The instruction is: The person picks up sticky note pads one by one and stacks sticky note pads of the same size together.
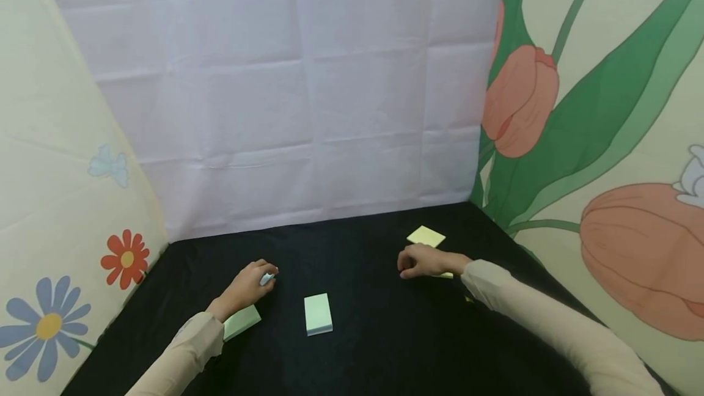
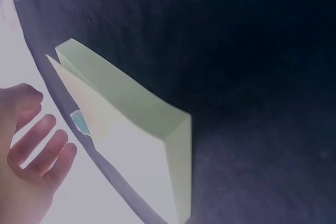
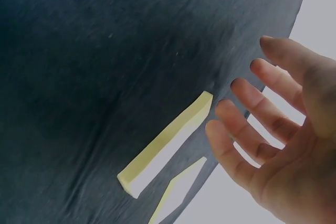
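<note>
In the head view my left hand (image 1: pixel 246 288) hovers over the left of the black table, its fingers loosely curled and holding nothing in the left wrist view. By its fingertips a small pale blue-green paper pad (image 1: pixel 266 278) shows, mostly hidden. A light green sticky-note pad (image 1: pixel 242 322) lies partly under the left wrist; it looks large in the left wrist view. My right hand (image 1: pixel 423 260) is above the right side, fingers loosely bent and empty. Near it are a yellow sticky-note pad (image 1: pixel 426 236) and another yellow pad (image 3: pixel 168 145), largely hidden from the head view.
A pale green sticky-note pad (image 1: pixel 318 313) lies between the hands on the black cloth (image 1: pixel 363 347). A yellow bit (image 1: pixel 469 299) peeks out beside the right sleeve. White cloth (image 1: pixel 308 90) stands behind the table, and flower-printed cloths (image 1: pixel 616 139) flank it.
</note>
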Tool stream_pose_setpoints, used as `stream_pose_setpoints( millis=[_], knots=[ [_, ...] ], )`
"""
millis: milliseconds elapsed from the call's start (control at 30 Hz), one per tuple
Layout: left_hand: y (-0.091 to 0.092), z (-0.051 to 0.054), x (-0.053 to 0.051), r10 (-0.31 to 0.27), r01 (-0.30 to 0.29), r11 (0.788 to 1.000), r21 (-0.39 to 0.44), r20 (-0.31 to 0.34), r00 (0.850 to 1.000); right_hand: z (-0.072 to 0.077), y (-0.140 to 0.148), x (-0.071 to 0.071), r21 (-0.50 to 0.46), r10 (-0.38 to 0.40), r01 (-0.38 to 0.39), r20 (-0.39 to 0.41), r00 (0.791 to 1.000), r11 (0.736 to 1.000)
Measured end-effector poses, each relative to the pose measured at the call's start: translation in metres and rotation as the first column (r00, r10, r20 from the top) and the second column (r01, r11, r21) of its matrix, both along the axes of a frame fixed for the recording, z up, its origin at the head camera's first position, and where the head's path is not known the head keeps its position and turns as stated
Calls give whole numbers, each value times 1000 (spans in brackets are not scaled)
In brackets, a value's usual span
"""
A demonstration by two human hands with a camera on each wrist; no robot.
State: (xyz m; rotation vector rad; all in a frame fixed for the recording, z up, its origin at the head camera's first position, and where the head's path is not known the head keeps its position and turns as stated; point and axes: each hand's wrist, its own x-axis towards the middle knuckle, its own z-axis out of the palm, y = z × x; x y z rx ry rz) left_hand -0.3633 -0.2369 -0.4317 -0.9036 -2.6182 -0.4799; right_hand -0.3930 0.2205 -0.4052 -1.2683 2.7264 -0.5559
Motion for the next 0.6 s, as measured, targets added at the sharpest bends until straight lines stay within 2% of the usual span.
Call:
stream_pose_setpoints(
  millis=[233, 400, 600],
  knots=[
    [-3, 1, -1, 35, -36, 999, 6, 8, 999, -1, 11, -1, 17, -13, 14, -34, 999, 1000],
    [-3, 1, -3, 62, -62, 998, 7, 39, 997, -2, 16, -1, 40, -35, 37, -59, 998, 999],
    [-4, -1, -6, 146, -146, 989, -25, 30, 989, -4, 23, -1, 49, -45, 51, -104, 994, 998]
  ],
)
